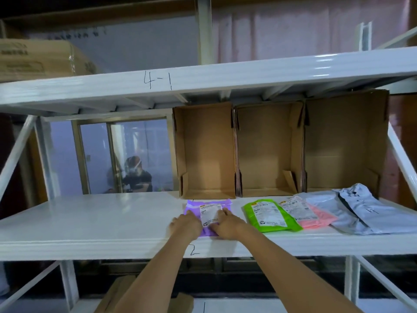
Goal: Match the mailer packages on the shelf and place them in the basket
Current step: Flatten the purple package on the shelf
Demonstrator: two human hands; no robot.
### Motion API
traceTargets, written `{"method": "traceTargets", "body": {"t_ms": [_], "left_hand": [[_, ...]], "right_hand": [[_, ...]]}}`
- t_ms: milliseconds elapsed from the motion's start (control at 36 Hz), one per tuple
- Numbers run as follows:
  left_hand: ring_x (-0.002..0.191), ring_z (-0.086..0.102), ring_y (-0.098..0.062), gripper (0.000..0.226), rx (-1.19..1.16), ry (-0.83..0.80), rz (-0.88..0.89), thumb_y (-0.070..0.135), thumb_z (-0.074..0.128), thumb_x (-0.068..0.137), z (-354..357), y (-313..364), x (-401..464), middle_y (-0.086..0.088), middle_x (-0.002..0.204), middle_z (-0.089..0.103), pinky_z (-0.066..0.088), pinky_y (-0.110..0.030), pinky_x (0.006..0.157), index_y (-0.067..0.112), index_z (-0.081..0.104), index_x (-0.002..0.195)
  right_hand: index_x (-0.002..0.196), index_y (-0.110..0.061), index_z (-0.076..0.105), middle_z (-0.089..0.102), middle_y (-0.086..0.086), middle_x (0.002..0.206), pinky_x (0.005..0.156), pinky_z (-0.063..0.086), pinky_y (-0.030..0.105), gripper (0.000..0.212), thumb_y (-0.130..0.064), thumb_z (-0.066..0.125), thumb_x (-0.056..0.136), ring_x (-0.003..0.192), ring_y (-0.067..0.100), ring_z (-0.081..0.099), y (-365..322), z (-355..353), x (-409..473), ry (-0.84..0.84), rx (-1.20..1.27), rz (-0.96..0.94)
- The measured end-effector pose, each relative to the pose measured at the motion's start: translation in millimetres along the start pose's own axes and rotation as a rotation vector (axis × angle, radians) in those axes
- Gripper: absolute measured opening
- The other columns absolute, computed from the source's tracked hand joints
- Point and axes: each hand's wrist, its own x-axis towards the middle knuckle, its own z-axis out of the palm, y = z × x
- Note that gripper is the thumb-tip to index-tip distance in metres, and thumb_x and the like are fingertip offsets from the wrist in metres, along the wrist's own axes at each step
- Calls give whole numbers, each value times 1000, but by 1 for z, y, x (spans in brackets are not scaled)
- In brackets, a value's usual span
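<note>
A purple mailer [194,206] with a white label lies flat on the white shelf [101,220], near its front edge. My left hand [186,224] rests on the mailer's left side, and my right hand [226,223] lies on its right side and label, fingers fairly straight. To the right lie a green mailer [270,214], a pink mailer [313,216] and two grey mailers [358,213], overlapping one another. No basket is in view.
Three open cardboard boxes [205,150] stand on their sides at the back of the shelf. The upper shelf beam [203,84] marked "4-1" hangs overhead. Diagonal braces [401,159] flank both ends. A person is reflected in glass behind, at the left.
</note>
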Motion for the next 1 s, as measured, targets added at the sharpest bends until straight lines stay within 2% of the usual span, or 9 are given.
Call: {"method": "traceTargets", "body": {"t_ms": [111, 194, 333, 472, 611, 694, 778, 917, 1000], "left_hand": [[123, 50, -32, 45, -198, 24, 6, 29, 46, 95, -18, -9, 3, -16, 135, 52, 42, -35, 98, 6, 39, 133], [122, 51, -31, 38, -227, 8, 43, 22, 46, 96, -26, -5, -2, -17, 133, 53, 41, -31, 94, 1, 44, 127], [121, 52, -28, 44, -253, -19, 94, 23, 54, 93, -25, 1, -11, -15, 133, 53, 44, -30, 91, 5, 42, 131], [124, 49, -27, 64, -166, -22, 47, 41, 63, 87, -21, 1, -16, -12, 135, 50, 42, -33, 99, 9, 36, 135], [119, 53, -24, 57, -192, -46, 93, 41, 65, 85, -20, 7, -13, -8, 130, 56, 46, -32, 96, 13, 45, 131], [123, 50, -24, 53, -183, -76, 129, 35, 64, 87, -24, 12, -17, -7, 133, 53, 42, -32, 100, 13, 44, 132], [121, 50, -23, 46, -158, -87, 160, 31, 63, 89, -25, 16, -16, -8, 131, 53, 41, -30, 98, 12, 48, 127], [122, 49, -23, 46, -177, -103, 204, 31, 65, 87, -25, 21, -21, -7, 132, 53, 40, -30, 98, 12, 50, 126], [121, 50, -23, 45, -190, -93, 211, 32, 65, 87, -24, 24, -25, -7, 131, 54, 41, -29, 96, 13, 50, 125]], "right_hand": [[151, -8, 21, 27, 18, 151, 108, 37, 40, 63, -36, 40, 97, 132, 35, 42, -4, -2, -4, 114, 160, 23], [145, -5, 29, 36, 20, 143, 102, 40, 39, 55, -34, 38, 99, 127, 36, 45, -4, -5, -12, 163, 96, 8], [131, -15, 44, 52, 10, 130, 95, 45, 38, 46, -43, 46, 95, 120, 28, 49, 18, -28, -24, 455, -60, 163], [146, -17, 28, 42, 17, 142, 102, 37, 41, 59, -46, 39, 96, 130, 33, 42, 69, -50, -38, 331, -13, 498], [145, -13, 29, 50, 13, 134, 99, 41, 40, 68, -47, 53, 91, 124, 31, 48, 95, -53, -50, 351, 85, 513], [140, -5, 32, 56, 11, 129, 94, 45, 34, 73, -37, 69, 86, 120, 26, 54, 93, -59, -53, 368, 282, 482], [127, 1, 49, 62, 13, 123, 93, 45, 32, 54, -25, 71, 85, 117, 27, 57, 92, -67, -57, 438, 465, 514], [115, -1, 61, 67, 17, 112, 91, 51, 42, 39, -23, 71, 84, 105, 36, 62, 97, -63, -47, 660, 896, 514], [109, -7, 65, 70, 14, 100, 84, 56, 49, 33, -24, 72, 82, 93, 34, 67, 109, -54, -26, 729, 1070, 500]]}}
